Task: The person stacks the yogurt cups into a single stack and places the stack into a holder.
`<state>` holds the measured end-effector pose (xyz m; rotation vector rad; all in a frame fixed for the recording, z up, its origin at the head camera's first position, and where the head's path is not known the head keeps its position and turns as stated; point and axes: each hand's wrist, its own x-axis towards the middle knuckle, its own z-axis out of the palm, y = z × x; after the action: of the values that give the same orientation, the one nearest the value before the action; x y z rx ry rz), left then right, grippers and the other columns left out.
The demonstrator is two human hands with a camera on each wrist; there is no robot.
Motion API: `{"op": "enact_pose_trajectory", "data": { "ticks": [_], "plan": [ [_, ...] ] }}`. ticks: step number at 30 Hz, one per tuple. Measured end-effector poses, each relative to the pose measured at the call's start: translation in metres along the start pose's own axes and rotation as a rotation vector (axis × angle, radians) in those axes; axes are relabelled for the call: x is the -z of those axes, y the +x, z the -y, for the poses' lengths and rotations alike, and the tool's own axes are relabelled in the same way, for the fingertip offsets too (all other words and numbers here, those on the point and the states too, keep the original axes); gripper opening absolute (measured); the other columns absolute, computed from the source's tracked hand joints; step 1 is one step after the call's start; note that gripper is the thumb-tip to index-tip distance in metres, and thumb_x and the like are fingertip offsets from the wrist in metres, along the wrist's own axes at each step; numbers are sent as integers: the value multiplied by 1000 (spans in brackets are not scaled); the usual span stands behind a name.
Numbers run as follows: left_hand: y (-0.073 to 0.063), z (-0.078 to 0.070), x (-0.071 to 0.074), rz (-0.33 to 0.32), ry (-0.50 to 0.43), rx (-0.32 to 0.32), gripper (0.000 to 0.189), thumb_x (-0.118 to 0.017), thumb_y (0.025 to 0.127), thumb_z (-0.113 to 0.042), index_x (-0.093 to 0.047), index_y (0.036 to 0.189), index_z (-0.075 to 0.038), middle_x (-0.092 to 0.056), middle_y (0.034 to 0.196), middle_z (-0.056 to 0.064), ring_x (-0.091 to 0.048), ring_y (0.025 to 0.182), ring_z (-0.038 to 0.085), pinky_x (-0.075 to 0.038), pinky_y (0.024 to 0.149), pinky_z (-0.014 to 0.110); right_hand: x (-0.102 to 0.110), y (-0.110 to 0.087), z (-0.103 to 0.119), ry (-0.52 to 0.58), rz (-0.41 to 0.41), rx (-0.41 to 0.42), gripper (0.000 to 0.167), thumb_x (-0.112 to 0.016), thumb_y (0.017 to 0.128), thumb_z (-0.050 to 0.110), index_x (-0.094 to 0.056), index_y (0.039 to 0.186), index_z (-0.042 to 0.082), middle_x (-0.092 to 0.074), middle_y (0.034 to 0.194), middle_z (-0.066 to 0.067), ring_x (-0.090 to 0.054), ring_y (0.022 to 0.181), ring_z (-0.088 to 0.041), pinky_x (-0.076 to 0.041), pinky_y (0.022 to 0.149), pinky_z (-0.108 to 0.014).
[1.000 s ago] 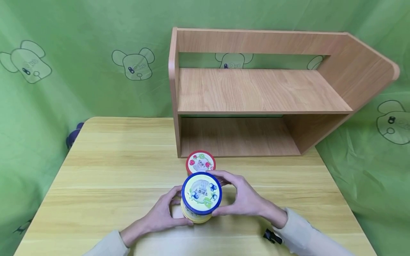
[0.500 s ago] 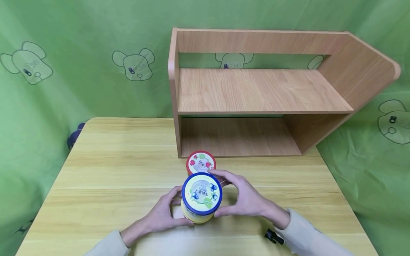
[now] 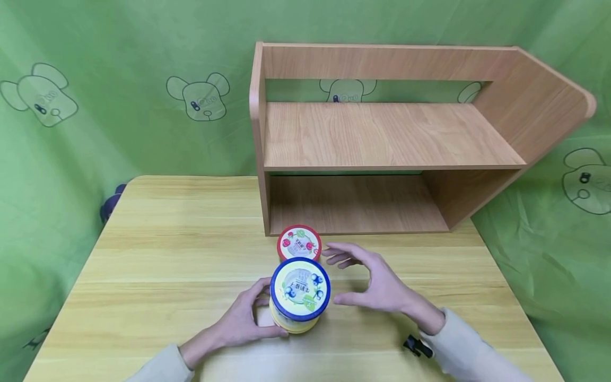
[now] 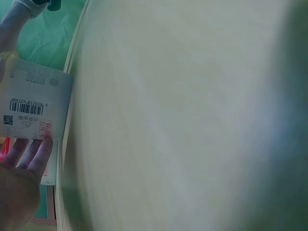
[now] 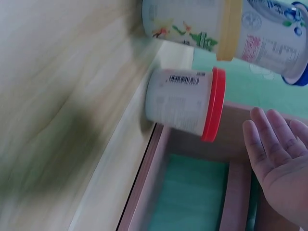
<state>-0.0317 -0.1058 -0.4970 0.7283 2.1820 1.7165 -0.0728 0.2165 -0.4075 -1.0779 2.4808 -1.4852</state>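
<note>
A blue-lidded tub (image 3: 299,289) printed with blueberries stands on top of a yellow-lidded tub (image 5: 187,21), the pair upright as a stack. My left hand (image 3: 241,313) holds the lower tub from the left, thumb in front and fingers reaching behind. In the left wrist view its fingertips lie at the edge of the tub's barcoded side. To the right of the stack, my right hand (image 3: 377,278) is spread with nothing in it, apart from the tubs. Just behind the stack stands a red-lidded tub (image 3: 299,242) with raspberries on its lid, partly hidden by the blue lid.
A two-tier wooden shelf (image 3: 391,135) stands at the back right of the wooden table (image 3: 191,228), its front edge close behind the red-lidded tub. Green curtain (image 3: 143,138) hangs around the back and sides. A small black object (image 3: 418,346) shows by the right sleeve.
My right hand has let go of the blue-lidded tub and drawn away to the right, its fingers spreading. The stack and my left hand have stayed in place.
</note>
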Motion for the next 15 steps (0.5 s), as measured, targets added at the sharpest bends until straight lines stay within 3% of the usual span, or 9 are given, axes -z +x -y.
{"op": "enact_pose_trajectory", "data": {
  "ticks": [11, 15],
  "plan": [
    [0, 2, 0, 5, -1, 5, 93, -96, 77, -27, -45, 153, -14, -63, 142, 10, -67, 125, 16, -56, 114, 30, 15, 4, -17, -23, -75, -17, 79, -88, 80, 3, -51, 150, 0, -67, 139, -18, -70, 120, -23, -64, 97, -34],
    [0, 3, 0, 7, -5, -7, 93, -96, 77, -27, -45, 153, -14, -63, 142, 10, -67, 125, 16, -56, 114, 30, 19, 6, -21, -16, -86, -41, 79, -87, 81, 2, -52, 151, 9, -67, 142, -14, -69, 121, -21, -64, 97, -35]
  ]
}}
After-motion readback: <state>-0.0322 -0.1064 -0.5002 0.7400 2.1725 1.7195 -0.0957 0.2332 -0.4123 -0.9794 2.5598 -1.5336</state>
